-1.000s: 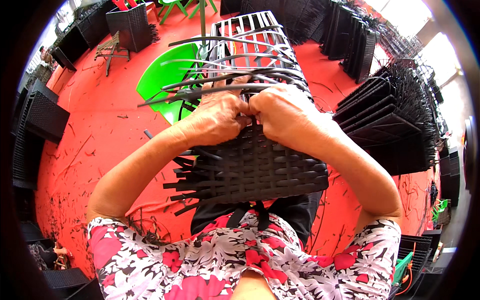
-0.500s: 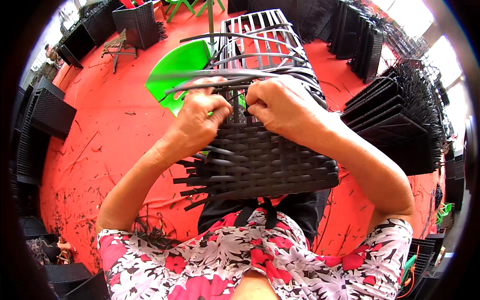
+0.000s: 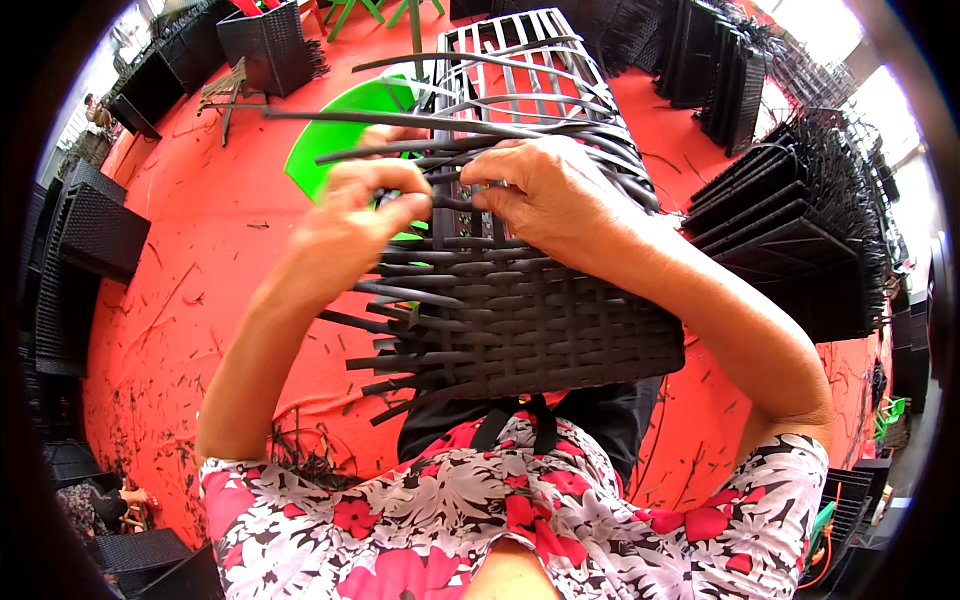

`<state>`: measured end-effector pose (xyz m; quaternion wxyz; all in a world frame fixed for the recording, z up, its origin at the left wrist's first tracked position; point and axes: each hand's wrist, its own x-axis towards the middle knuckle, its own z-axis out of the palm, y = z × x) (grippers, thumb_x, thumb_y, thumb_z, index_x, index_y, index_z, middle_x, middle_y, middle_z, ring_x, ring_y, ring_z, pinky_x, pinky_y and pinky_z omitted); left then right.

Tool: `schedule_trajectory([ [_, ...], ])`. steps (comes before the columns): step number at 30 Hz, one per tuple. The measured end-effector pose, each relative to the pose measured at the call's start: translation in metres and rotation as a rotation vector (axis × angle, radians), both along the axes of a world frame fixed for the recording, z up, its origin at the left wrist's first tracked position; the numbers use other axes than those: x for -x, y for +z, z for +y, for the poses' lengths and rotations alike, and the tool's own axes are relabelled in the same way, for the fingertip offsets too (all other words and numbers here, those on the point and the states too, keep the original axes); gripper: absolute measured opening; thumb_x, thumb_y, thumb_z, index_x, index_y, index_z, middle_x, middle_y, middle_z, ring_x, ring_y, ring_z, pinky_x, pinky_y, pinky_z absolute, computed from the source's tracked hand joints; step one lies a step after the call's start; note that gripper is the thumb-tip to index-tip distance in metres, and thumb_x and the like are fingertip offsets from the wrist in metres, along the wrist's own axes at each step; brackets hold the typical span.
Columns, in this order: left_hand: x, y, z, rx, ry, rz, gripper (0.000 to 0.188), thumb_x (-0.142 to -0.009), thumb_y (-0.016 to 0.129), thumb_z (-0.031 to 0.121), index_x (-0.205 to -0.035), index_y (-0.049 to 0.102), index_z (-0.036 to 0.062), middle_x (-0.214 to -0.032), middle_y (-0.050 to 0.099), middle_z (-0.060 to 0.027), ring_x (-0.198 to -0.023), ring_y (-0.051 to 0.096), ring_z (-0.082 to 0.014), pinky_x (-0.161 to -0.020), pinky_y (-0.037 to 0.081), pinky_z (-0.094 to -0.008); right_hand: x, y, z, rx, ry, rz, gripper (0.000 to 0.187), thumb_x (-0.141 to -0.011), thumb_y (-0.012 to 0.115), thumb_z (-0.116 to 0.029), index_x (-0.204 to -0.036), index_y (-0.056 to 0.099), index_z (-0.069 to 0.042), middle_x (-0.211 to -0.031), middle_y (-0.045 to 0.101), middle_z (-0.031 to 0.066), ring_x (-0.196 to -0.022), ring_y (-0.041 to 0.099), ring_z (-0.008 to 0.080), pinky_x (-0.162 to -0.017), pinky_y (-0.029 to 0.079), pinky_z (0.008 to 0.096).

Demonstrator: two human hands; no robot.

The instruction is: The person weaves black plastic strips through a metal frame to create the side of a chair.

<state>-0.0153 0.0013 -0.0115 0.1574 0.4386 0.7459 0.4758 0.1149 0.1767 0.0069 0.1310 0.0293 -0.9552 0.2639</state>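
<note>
In front of me stands a long open frame of slats [image 3: 541, 78], its near end covered by a woven panel of flat black strips [image 3: 540, 325]. Cut strip ends stick out from the panel's left side. My left hand [image 3: 370, 205], a little blurred, is closed in a pinch on a black strip [image 3: 452, 203] at the frame's left edge. Just above the finished weave, my right hand [image 3: 550, 190] pinches the same strip between thumb and forefinger. Several loose strips [image 3: 400, 124] cross the frame beyond my hands and reach out to the left.
A bright green plastic seat [image 3: 325, 135] is behind the frame on the left. Stacked black woven panels [image 3: 790, 230] with bristling ends stand at the right, more woven pieces [image 3: 105, 230] at the left. Strip scraps litter the red floor [image 3: 200, 330].
My left hand has moved left and slightly down, drawing the strip outward. My right hand has shifted a little left. Another strip now lies lower, straighter across the frame.
</note>
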Motion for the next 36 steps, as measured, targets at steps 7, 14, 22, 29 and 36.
schedule_trajectory([
  [7,0.023,-0.052,-0.074,0.153,0.029,0.11,0.005,-0.082,0.062,-0.002,-0.08,0.06,0.0021,-0.094,0.056,-0.0062,-0.093,0.055,-0.0196,-0.085,0.043,-0.0325,-0.071,0.066,-0.005,0.251,-0.156,0.004,0.01,-0.085,0.067,-0.008,-0.092,0.072,-0.003,-0.068,0.065,0.0,-0.054,0.054,0.0039,-0.049,0.043,0.0192],
  [14,0.013,0.013,-0.083,-0.482,0.416,0.384,0.015,-0.093,0.058,0.007,-0.079,0.059,0.0009,-0.078,0.057,-0.002,-0.073,0.051,-0.0069,-0.064,0.043,-0.0235,-0.096,0.042,0.029,-0.193,-0.308,0.048,0.017,-0.076,0.068,-0.011,-0.09,0.068,-0.002,-0.082,0.064,0.012,-0.079,0.063,0.0315,-0.071,0.049,0.0382],
  [22,-0.056,0.036,0.026,-0.296,-0.242,0.782,0.013,-0.084,0.064,0.002,-0.096,0.063,-0.0026,-0.093,0.063,-0.015,-0.085,0.064,-0.0208,-0.07,0.048,-0.0285,-0.062,0.04,0.044,0.039,-0.2,-0.158,0.018,-0.073,0.07,-0.016,-0.083,0.066,-0.001,-0.081,0.062,0.0138,-0.082,0.061,0.0284,-0.073,0.047,0.0375],
  [29,-0.042,0.063,0.037,-0.064,-0.384,0.175,0.013,-0.079,0.073,0.006,-0.084,0.064,-0.0022,-0.07,0.059,0.0011,-0.064,0.05,-0.0057,-0.058,0.042,-0.0244,-0.06,0.066,0.023,0.194,-0.021,0.02,0.023,-0.076,0.069,-0.005,-0.098,0.063,-0.001,-0.073,0.06,0.0027,-0.071,0.056,0.0098,-0.067,0.046,0.0271],
  [36,-0.05,0.067,0.03,-0.65,0.03,0.77,0.062,-0.076,0.081,0.024,-0.124,0.047,0.0029,-0.128,0.046,-0.0114,-0.113,0.05,-0.0205,-0.094,0.04,-0.0357,-0.079,0.093,0.021,0.008,-0.16,0.274,0.024,-0.088,0.062,-0.003,-0.111,0.066,0.0,-0.09,0.069,0.0034,-0.079,0.058,0.005,-0.072,0.048,0.0211],
])
